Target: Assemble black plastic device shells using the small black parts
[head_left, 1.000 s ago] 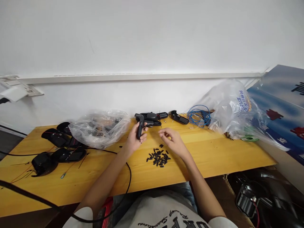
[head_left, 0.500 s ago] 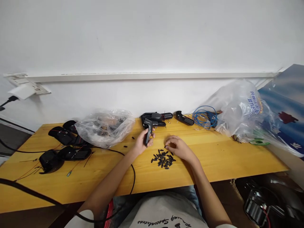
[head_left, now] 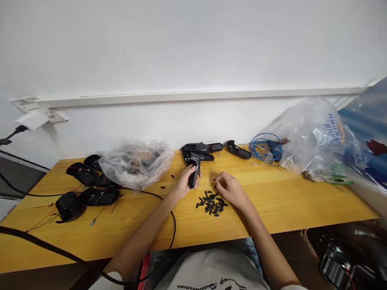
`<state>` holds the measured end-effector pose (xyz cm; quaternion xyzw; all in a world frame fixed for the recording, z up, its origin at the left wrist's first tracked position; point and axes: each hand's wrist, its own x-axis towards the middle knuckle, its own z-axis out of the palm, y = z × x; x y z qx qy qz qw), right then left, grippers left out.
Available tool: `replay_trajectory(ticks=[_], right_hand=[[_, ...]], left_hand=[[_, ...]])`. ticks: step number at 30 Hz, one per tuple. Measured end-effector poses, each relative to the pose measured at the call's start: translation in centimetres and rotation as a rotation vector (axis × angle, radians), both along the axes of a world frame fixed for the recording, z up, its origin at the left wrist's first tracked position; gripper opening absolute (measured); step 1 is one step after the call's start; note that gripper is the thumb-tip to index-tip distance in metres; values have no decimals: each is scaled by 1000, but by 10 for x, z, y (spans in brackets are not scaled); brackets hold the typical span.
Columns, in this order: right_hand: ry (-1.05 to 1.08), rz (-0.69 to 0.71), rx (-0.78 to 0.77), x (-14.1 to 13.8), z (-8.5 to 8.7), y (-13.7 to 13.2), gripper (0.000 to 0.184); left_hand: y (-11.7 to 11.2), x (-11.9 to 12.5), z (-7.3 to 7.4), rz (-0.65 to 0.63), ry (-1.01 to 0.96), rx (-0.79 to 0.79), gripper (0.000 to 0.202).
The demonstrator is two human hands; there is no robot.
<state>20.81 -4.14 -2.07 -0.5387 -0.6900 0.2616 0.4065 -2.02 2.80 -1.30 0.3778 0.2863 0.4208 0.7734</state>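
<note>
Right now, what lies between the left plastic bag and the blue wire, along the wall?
The head view shows a cluster of dark parts beyond the left hand, then a separate dark part nearer the blue wire.

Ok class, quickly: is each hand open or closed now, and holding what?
Left hand: closed around a black handle-shaped part.
Right hand: pinched closed, apparently on a small black piece.

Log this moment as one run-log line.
Left hand: gripping angled black part | Right hand: apparently pinching small black piece | Nearby: pile of black pieces
</note>
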Motion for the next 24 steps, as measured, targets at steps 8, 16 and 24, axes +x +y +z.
replay_trajectory(ticks=[8, 16, 24], right_hand=[[500, 20, -11, -36, 6, 17, 25], [523, 0, -1, -47, 14, 24, 21], [356, -171, 85, -48, 8, 19, 22]], left_hand=[[0, 3, 0, 11, 23, 59, 55], [-6, 4, 3, 85, 70, 78, 55], [-16, 9, -1, 226, 103, 144, 52]])
